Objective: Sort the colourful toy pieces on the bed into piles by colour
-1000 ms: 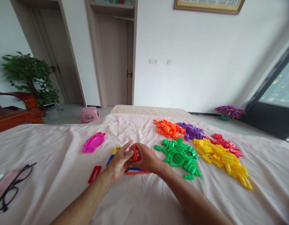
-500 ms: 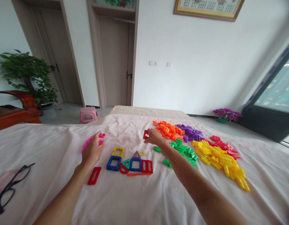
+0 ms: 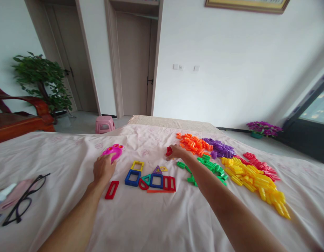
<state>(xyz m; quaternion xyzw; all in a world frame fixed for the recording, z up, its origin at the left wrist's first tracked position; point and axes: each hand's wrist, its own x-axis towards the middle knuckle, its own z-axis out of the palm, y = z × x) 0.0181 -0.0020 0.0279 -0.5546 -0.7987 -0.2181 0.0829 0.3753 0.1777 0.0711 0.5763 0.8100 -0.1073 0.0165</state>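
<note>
My left hand point(image 3: 104, 168) is closed on the near edge of a pink paw-shaped piece point(image 3: 116, 153) at the left of the cloth. Farther right, my right hand point(image 3: 176, 152) pinches a small red piece point(image 3: 168, 151) beside the orange pile. Between and nearer than the hands lies a group of frame tiles: a yellow square point(image 3: 137, 166), two blue squares point(image 3: 132, 178), a green triangle, a purple triangle point(image 3: 158, 170), a yellow arc and red pieces point(image 3: 169, 183), with an orange strip along the front. One red rectangle point(image 3: 111, 190) lies apart, near my left wrist.
Piles of orange point(image 3: 194, 143), purple point(image 3: 219, 148), green point(image 3: 210, 168), yellow point(image 3: 246, 175) and red point(image 3: 260, 163) pieces cover the right side of the cloth. Black glasses point(image 3: 25, 203) lie at the far left. A pink stool point(image 3: 104, 124) stands beyond the table.
The view has shifted, moving the scene slightly right. My left hand has come down to the near side of the pink piece, which shows more fully. My right hand still holds the red piece.
</note>
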